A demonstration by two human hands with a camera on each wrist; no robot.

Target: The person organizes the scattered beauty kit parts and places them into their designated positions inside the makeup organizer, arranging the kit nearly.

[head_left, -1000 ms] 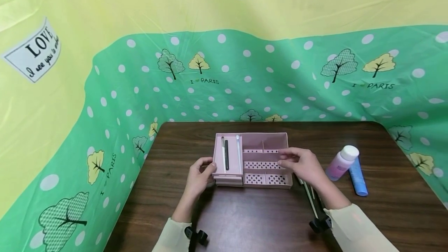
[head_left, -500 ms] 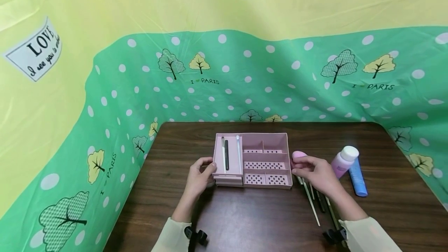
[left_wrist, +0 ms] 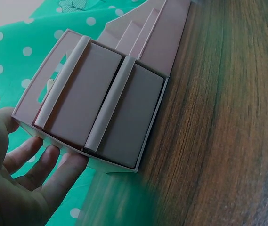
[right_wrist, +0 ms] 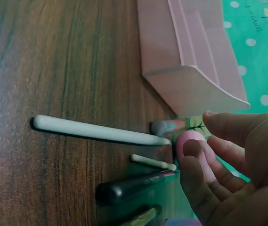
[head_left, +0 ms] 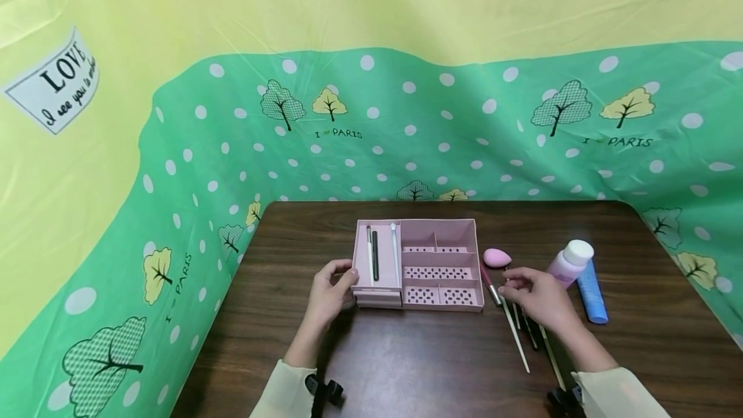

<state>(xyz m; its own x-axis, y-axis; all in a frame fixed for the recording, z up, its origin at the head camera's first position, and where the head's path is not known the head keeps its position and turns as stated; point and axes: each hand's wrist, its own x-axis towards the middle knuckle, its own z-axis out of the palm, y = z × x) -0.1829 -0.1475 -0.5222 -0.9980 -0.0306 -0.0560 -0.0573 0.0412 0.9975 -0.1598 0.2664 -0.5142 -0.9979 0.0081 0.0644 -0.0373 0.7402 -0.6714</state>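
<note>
A pink desk organizer [head_left: 378, 300] stands at mid table, two drawers [left_wrist: 84, 94] at its left front and open compartments to the right. My left hand [head_left: 329, 292] holds its left side, thumb at the top edge and fingers against the side wall. My right hand [head_left: 540, 298] hovers over several makeup brushes, including a thin white-handled one [head_left: 515, 337] and a dark-handled one [right_wrist: 129, 187]. Its fingers are loosely bent and apart, with nothing between them. A pink egg-shaped makeup sponge [head_left: 496, 258] lies just beyond the fingertips, partly behind them in the right wrist view.
On the organizer's left top lie a slim white brush [head_left: 369, 263], a black stick [head_left: 375, 257] and a pale blue-white stick [head_left: 396, 253]. A pink bottle with a white cap [head_left: 571, 262] and a blue tube [head_left: 592, 295] are at the right. A patterned cloth [head_left: 348, 166] hangs behind the table.
My right hand has moved from the organizer's right side, past the sponge, to over the brushes at the right. The sponge and brushes are now uncovered. My left hand stays put.
</note>
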